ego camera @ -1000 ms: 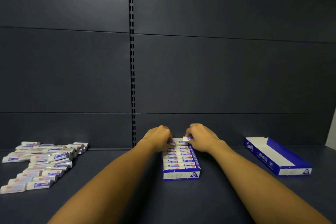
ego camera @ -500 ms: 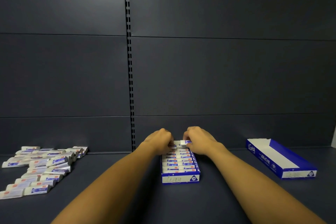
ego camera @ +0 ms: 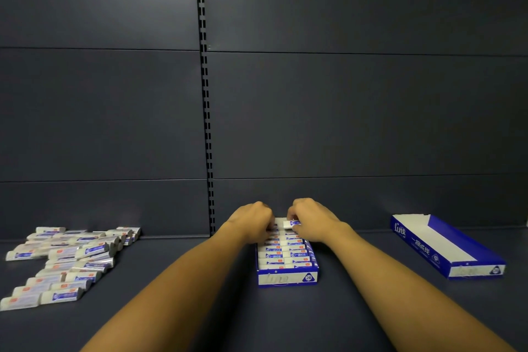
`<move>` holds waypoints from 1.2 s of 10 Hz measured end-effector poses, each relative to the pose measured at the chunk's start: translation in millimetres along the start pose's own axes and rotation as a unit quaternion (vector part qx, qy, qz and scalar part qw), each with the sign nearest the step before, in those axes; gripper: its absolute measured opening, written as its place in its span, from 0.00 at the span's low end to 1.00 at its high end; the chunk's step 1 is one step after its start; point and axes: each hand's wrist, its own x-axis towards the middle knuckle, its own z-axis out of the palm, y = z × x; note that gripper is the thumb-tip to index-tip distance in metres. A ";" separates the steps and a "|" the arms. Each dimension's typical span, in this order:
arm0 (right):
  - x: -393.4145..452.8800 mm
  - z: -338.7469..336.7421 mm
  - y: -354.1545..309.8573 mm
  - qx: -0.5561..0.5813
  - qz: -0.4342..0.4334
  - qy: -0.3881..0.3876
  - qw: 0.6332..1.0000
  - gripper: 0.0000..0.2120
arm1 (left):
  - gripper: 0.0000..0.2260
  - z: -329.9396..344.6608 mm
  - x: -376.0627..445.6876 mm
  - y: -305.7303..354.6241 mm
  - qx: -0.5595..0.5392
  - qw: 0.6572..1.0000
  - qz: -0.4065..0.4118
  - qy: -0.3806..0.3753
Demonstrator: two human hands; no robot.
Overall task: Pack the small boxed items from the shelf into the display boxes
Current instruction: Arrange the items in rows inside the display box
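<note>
While both hands work the far end of the middle display box (ego camera: 287, 278), right hand (ego camera: 311, 218) pinches one boxed item (ego camera: 291, 223) to seat it; left hand (ego camera: 251, 221) is curled on the neighbouring row, likely steadying it. Loose stock (ego camera: 63, 263) sits well left, empty display box (ego camera: 445, 246) right.

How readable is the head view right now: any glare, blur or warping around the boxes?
Head view: dim, even light, no glare; wide-angle bending bows the wall seams; loose items at left are soft; print on the full box front is smeared; both hands shade its far end; empty box reads clearly.
</note>
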 end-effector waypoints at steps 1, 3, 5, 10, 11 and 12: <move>1.8 2.3 -2.3 -0.001 -0.001 -0.001 1.000 0.11 | 0.10 0.0 -0.5 -2.9 -0.017 1.000 0.005 -0.002; 4.3 9.3 -8.4 -0.005 0.012 -0.010 1.000 0.13 | 0.11 1.5 -2.0 -5.3 -0.022 1.000 0.008 0.003; 4.0 12.7 -10.2 -0.014 0.014 -0.026 0.999 0.15 | 0.12 0.5 -3.6 -5.9 -0.020 1.000 0.014 0.002; 0.7 13.3 -10.5 -0.026 0.001 -0.020 0.999 0.12 | 0.13 1.9 -5.9 -3.7 -0.030 1.000 0.005 0.008; -0.6 13.8 -10.7 -0.018 0.002 -0.014 1.000 0.11 | 0.13 2.6 -6.6 -2.9 -0.030 1.000 0.003 0.008; -1.6 14.5 -11.8 -0.019 0.003 -0.011 1.000 0.11 | 0.13 2.5 -7.4 -2.2 -0.030 0.999 0.002 0.009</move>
